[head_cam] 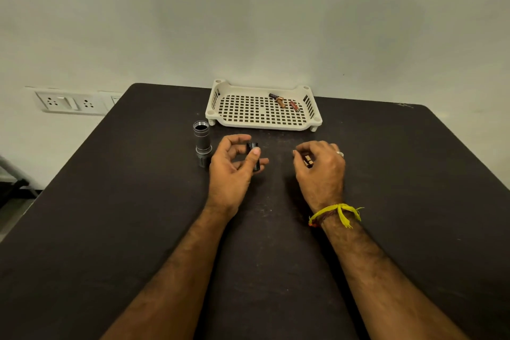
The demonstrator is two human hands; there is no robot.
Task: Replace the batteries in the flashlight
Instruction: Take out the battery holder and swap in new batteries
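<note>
Head view: left hand (pixel 234 171) fingers pinch black battery holder (pixel 255 157) – right hand (pixel 320 165) fingers curl round batteries (pixel 308 161).

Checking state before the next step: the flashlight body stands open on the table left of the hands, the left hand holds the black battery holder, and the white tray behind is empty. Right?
Not quite: the white tray is not empty. The head view shows batteries lying in its far right part. The rest holds: the flashlight body stands open-ended left of the hands, and the left hand holds the black battery holder.

One flashlight body (pixel 202 143), one tray (pixel 218 96), two tray batteries (pixel 278 99).
</note>
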